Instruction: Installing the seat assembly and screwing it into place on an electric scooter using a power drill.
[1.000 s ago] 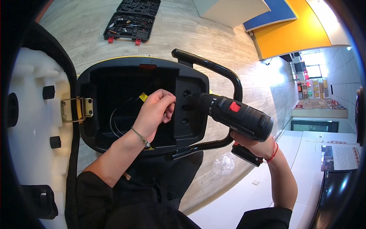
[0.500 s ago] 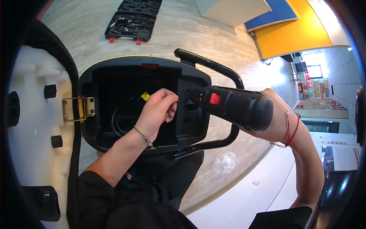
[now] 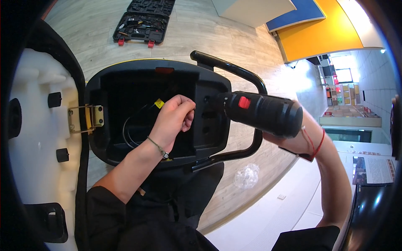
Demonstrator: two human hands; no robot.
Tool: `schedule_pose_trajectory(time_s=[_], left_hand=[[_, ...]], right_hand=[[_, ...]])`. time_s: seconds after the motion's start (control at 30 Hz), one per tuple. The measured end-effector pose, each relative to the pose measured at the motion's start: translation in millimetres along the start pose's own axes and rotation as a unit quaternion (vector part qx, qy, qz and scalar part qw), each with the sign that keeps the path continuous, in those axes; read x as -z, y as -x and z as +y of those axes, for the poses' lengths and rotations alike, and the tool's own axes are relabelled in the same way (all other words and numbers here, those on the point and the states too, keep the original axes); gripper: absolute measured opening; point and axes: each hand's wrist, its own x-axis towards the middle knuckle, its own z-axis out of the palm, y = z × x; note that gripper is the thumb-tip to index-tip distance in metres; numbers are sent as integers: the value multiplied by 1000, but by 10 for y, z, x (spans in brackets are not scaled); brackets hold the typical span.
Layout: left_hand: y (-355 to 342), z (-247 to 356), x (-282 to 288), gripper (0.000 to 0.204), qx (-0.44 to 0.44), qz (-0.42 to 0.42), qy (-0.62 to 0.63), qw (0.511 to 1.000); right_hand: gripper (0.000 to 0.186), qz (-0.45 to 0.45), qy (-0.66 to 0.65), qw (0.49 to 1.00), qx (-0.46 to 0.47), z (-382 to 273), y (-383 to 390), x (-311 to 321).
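In front of me lies the black under-seat storage bin (image 3: 146, 77) of a scooter. Its hinged seat (image 3: 37, 125) is swung up at the left, showing the pale underside. My right hand (image 3: 292, 145) grips a black cordless drill (image 3: 268, 113) with a red switch, its nose pointing left at the bin's right ledge; any bit at its tip is hard to make out. Over the bin, my left hand (image 3: 173, 115) is closed with curled fingers near that ledge. Whatever it may hold is hidden. A dark cable (image 3: 124, 127) with a yellow tag (image 3: 159, 103) runs beneath the left wrist.
A black grab rail (image 3: 247, 75) curves around the bin's right end, under the drill. An open black tool case (image 3: 140, 27) lies on the wood floor at the far left. Crumpled clear plastic (image 3: 246, 176) is on the floor at the right. A metal hinge (image 3: 96, 116) joins seat and bin.
The drill has turned a little and shifted slightly right, uncovering more of the ledge's recesses. My right wrist has rotated with it. The left hand stays put.
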Motion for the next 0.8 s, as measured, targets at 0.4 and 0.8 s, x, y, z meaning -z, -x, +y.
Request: schedule_pose_trajectory(time_s=[0.4,0.8], left_hand=[[0,5,6,7,6,-5,11,1000],[1,4,-4,6,7,-1,16,1000]], right_hand=[[22,-130,86,988,20,112,-236,302],[36,-129,120,984,-31,0,-95,180]])
